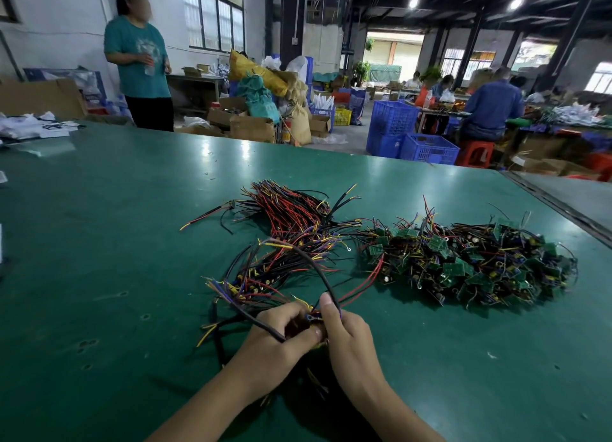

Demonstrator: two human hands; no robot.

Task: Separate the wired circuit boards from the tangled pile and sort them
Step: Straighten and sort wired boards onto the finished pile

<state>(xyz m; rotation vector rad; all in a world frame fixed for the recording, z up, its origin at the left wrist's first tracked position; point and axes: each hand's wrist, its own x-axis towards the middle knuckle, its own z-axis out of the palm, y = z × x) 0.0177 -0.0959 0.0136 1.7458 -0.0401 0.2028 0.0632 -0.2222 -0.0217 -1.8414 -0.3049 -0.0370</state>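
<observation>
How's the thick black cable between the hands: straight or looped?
Looped: the black cable arches up from the left hand and back down to the right hand.

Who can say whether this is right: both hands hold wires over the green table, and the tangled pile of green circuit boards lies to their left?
One detail is wrong. In the head view the tangled pile of green circuit boards lies to the hands' right, not left. The left hand and right hand do both hold wires over the green table.
</observation>
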